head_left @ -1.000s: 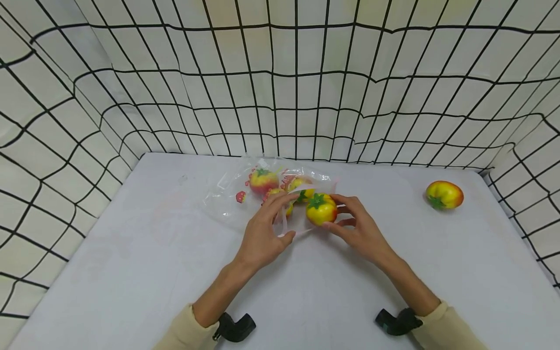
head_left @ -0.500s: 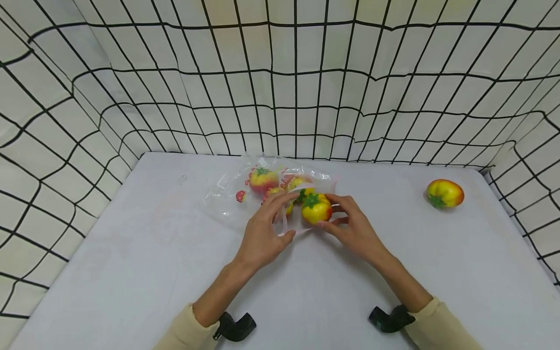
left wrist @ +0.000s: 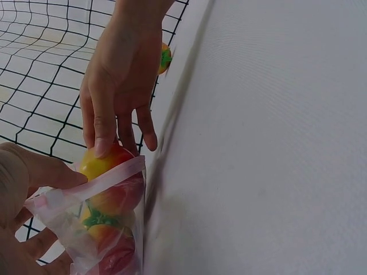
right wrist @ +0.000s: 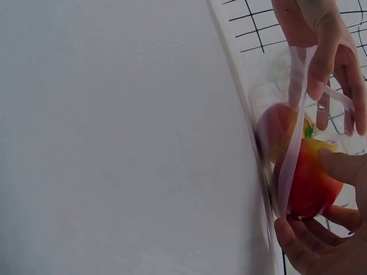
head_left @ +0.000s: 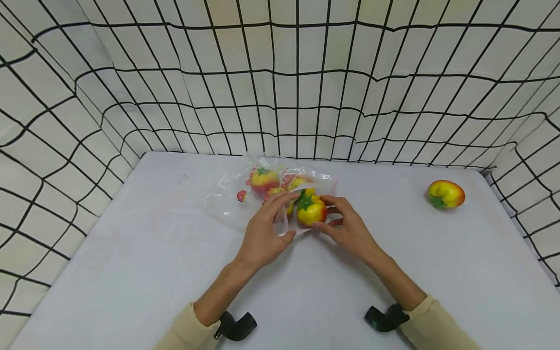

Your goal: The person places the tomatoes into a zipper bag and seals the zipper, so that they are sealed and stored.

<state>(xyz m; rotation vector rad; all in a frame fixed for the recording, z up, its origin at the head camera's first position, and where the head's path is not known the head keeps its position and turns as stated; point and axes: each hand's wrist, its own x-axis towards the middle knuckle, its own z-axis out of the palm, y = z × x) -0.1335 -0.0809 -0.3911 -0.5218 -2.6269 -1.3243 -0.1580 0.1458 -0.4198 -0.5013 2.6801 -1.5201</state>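
A clear plastic bag [head_left: 227,204] with a pinkish mouth strip and red printed marks lies at the middle of the table. Inside it are several yellow-red toy tomatoes [head_left: 264,181] with green tops. My left hand [head_left: 264,240] holds the bag's mouth apart, its thumb and fingers spread at the rim. In my right hand [head_left: 347,226] is another toy tomato [head_left: 311,212], gripped between thumb and fingers at the bag's mouth. From the right wrist, this tomato [right wrist: 315,177] sits partly behind the pinkish strip [right wrist: 295,149], close to a bagged tomato [right wrist: 278,126].
One more yellow-red toy tomato [head_left: 446,194] lies alone at the right of the white table [head_left: 131,272]. Black netting [head_left: 297,87] over white walls rises along the back and both sides.
The right hand has moved left, carrying its toy tomato farther into the bag's mouth. The left hand and the bag have stayed nearly where they were.
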